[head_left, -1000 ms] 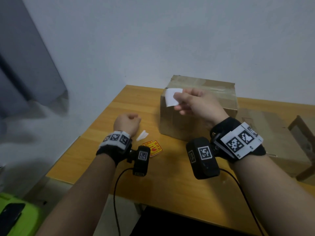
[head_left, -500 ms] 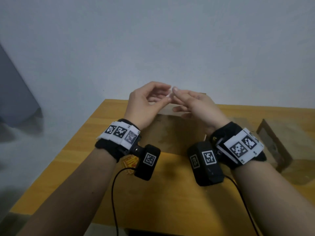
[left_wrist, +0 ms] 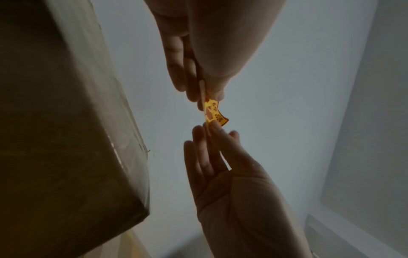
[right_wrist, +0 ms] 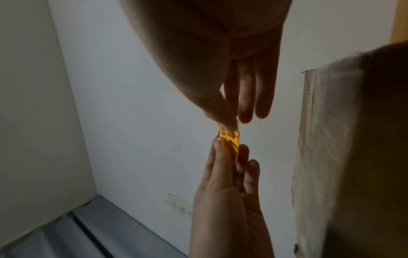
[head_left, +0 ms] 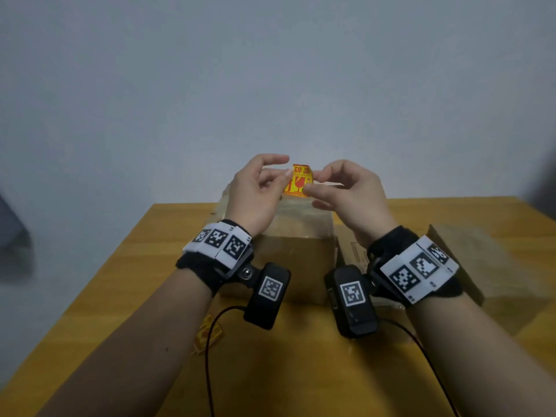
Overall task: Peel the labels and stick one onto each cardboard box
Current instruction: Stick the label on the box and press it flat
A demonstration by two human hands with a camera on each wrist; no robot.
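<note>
Plain grey wall (head_left: 270, 70), wooden table (head_left: 114, 296), dim rm light

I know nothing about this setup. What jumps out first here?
A small yellow label with red print, pinched from both sides between the left hand and the right hand, held up against the pale wall. Just below sits a taped brown cardboard box on the orange wooden table.

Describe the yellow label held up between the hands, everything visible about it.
The yellow label is a small thin sticker with red print, including characters on top and a broken-glass symbol. It is held upright in the air above the nearest cardboard box, slightly curled. The left hand pinches its left edge, the right hand its right edge. Nothing else touches it.
</note>
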